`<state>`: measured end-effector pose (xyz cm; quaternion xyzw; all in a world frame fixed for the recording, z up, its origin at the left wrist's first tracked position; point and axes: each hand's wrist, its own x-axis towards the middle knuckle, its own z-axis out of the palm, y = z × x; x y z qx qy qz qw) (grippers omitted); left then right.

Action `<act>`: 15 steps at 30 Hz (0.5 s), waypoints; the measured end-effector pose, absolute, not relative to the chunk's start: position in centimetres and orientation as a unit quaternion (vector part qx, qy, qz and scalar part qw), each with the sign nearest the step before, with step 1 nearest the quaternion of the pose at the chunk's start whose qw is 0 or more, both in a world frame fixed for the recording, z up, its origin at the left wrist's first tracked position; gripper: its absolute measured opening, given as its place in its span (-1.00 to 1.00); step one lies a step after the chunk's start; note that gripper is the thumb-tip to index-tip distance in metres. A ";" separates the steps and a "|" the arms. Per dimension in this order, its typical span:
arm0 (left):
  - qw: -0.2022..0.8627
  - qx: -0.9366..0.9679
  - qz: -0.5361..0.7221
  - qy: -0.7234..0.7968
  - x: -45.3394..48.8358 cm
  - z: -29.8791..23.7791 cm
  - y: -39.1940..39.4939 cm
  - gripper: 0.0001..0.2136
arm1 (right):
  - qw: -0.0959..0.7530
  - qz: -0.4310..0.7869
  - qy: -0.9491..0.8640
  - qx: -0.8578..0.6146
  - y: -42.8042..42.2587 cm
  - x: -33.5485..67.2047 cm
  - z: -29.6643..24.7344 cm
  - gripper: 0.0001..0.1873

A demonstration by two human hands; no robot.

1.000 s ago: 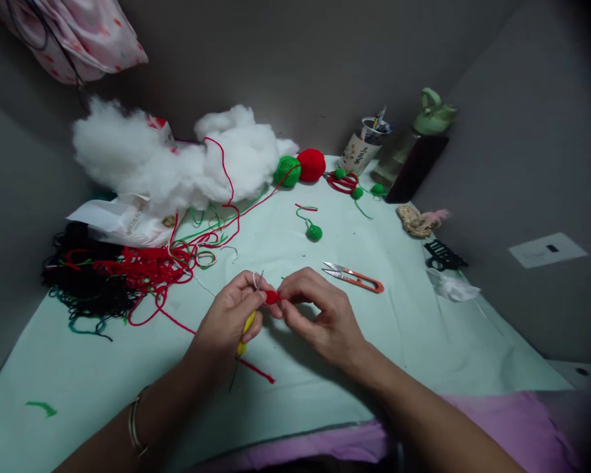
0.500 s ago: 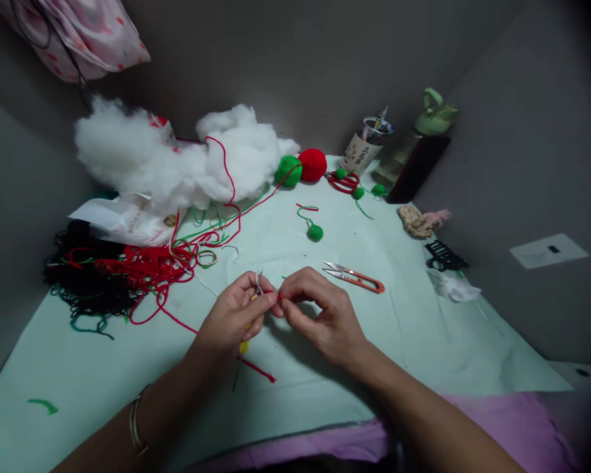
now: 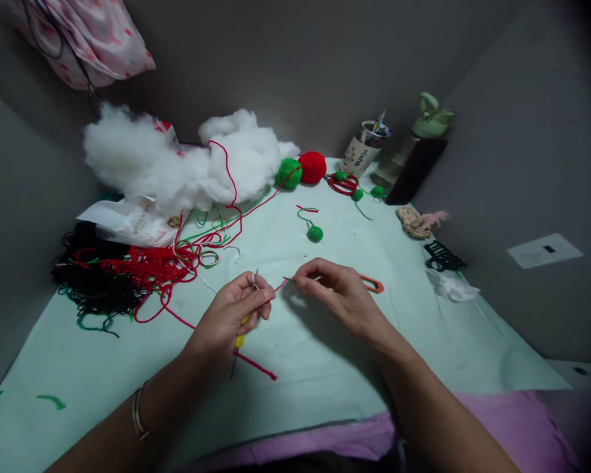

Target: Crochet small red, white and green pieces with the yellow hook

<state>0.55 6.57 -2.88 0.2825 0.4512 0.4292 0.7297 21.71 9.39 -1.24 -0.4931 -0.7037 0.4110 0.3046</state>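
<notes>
My left hand [image 3: 236,309] is closed around a yellow-handled crochet hook [image 3: 240,341], with a white strand [image 3: 255,281] looped near its upper tip. Between my two hands runs a short taut length of red yarn [image 3: 280,286]. Its other end is pinched by the thumb and fingers of my right hand [image 3: 332,289], where a small dark green tip also shows. Whatever work sits inside the left fingers is hidden. Behind the right hand, orange thread snips [image 3: 373,284] show only their handle end. A red cord [image 3: 257,367] lies below the left hand.
Tangled red yarn [image 3: 157,268] and black yarn [image 3: 86,282] lie left, below white stuffing [image 3: 177,164]. Green [image 3: 289,173] and red yarn balls [image 3: 312,167] sit at the back, near red-handled scissors [image 3: 343,184]. A small green ball [image 3: 315,233] lies mid-table. A bottle [image 3: 398,154] stands back right.
My right hand has moved right, away from the left, drawing the red yarn out between them. It now covers most of the thread snips. The left hand has barely shifted.
</notes>
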 end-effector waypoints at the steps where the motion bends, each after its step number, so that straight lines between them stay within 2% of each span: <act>1: 0.727 0.274 0.436 0.454 0.4 -2.9 6.5 -0.70 | 0.257 0.330 -0.745 -0.521 9.7 22.5 -1.2 -0.89; 3: 0.722 0.256 0.451 0.458 0.1 -2.9 6.4 -0.70 | 0.139 0.165 -0.784 -0.583 10.2 24.1 -1.0 -0.85; 4: 0.719 0.248 0.458 0.460 0.0 -2.9 6.4 -0.71 | 0.083 0.121 -0.786 -0.600 10.3 24.8 -0.9 -0.80; 6: 0.715 0.234 0.469 0.463 -0.2 -2.8 6.5 -0.72 | 0.026 0.091 -0.784 -0.614 10.3 25.8 -0.9 -0.74; 10: 0.703 0.213 0.494 0.466 -0.2 -2.8 6.6 -0.75 | 0.013 0.081 -0.786 -0.612 10.4 26.4 -1.3 -0.71; 15: 0.691 0.202 0.519 0.461 -0.3 -2.9 6.6 -0.77 | 0.062 0.085 -0.790 -0.604 10.8 25.9 -1.7 -0.67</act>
